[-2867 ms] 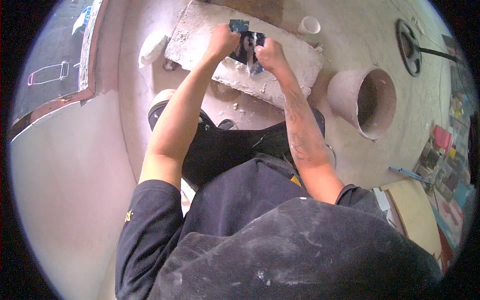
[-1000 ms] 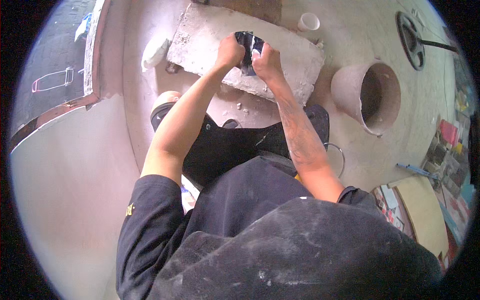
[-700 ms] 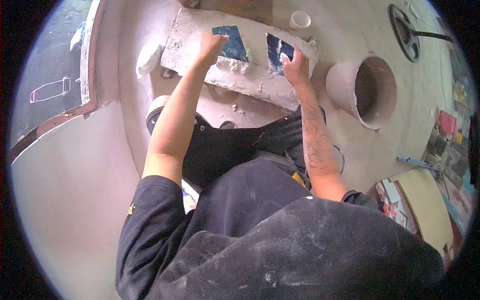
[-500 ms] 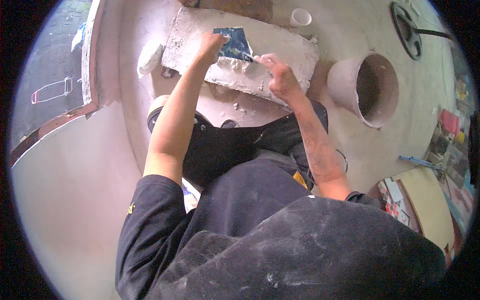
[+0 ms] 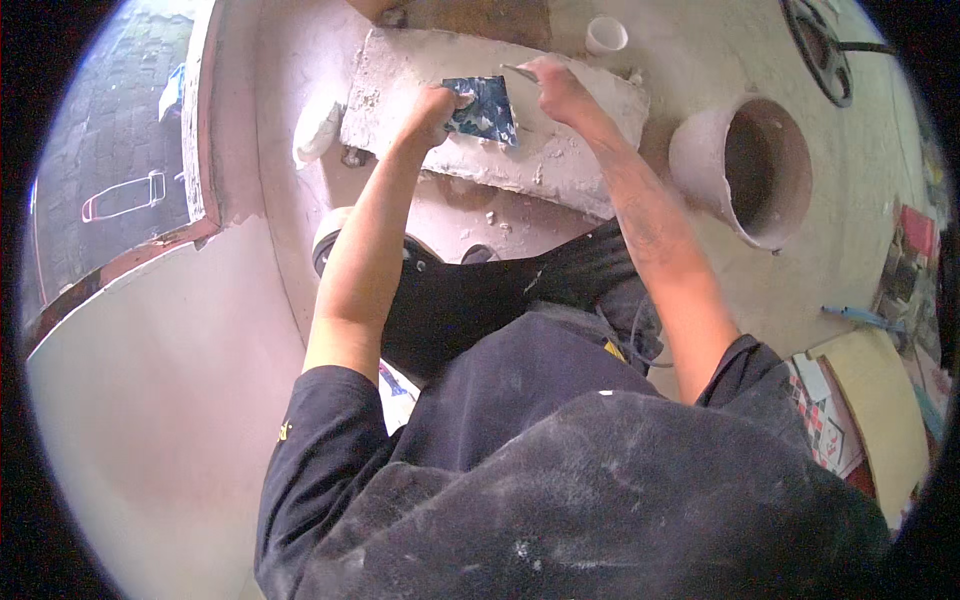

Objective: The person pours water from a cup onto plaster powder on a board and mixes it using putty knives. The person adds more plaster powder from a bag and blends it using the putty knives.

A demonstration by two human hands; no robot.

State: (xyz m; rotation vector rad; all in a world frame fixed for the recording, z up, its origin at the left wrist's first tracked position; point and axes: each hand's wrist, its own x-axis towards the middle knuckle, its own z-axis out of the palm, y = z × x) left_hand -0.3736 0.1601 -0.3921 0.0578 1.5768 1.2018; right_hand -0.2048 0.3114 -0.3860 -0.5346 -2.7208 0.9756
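Around the board (image 5: 580,150) I see a cup (image 5: 606,36) at two o'clock, a bucket (image 5: 703,165) past three, a bundle (image 5: 317,131) at nine, and a scraper (image 5: 484,112) over the board's middle.

Kinda hazy, brightest upper left, soft shadow under the slab (image 5: 545,150), right hand (image 5: 560,90) blurry, edges bending to black

The one view, as I see it, rides on the person's head, facing steeply down. The dark shirt (image 5: 540,480) lies closest, filling the lower part; the left hand (image 5: 430,115) and right hand (image 5: 560,92) appear farther off, near the top. The wide fisheye bows the pale panel (image 5: 170,420) at left.
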